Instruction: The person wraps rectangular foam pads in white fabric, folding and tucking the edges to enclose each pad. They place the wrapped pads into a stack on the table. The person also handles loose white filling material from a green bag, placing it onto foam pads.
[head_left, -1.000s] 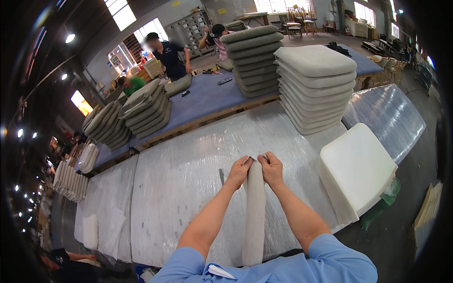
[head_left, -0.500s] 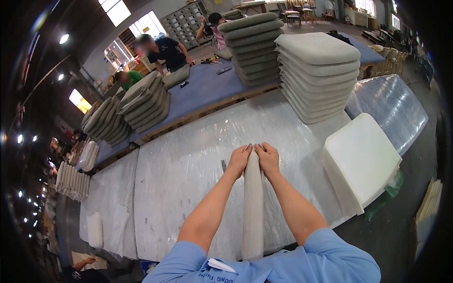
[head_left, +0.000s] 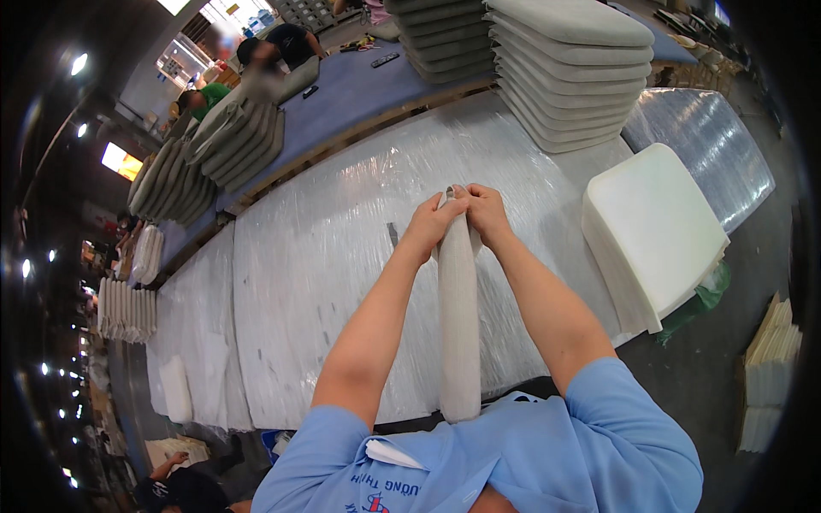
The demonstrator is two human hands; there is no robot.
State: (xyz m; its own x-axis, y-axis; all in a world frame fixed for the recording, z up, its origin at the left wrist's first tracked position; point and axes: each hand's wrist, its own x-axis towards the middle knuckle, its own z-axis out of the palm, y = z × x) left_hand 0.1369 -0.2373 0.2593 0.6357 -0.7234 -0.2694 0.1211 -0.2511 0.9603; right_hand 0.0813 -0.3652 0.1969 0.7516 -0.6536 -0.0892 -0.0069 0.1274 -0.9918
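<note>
A pale grey seat cushion [head_left: 459, 333] stands on its narrow edge between my arms, its near end against my shirt. At its far end, my left hand [head_left: 434, 226] grips the cover from the left, with the thumb over the top. My right hand [head_left: 486, 214] pinches the same end from the right, the fingers of both hands nearly meeting. A small dark gap shows in the cover at the fingertips. Below the cushion is a table [head_left: 342, 265] covered in clear plastic wrap.
Pale cushions [head_left: 573, 77] form a tall stack at the far right of the table. White seat-shaped pieces [head_left: 654, 222] are piled nearer. Beyond, a blue-topped bench [head_left: 342, 103] carries grey-green cushions [head_left: 248, 145] and tools. Other people [head_left: 295, 47] work there. Another person [head_left: 184, 487] is at lower left.
My view has tipped downward, so the bench and stacks sit higher in the picture. My left thumb has come across the cushion's far end, and my hands are closer together.
</note>
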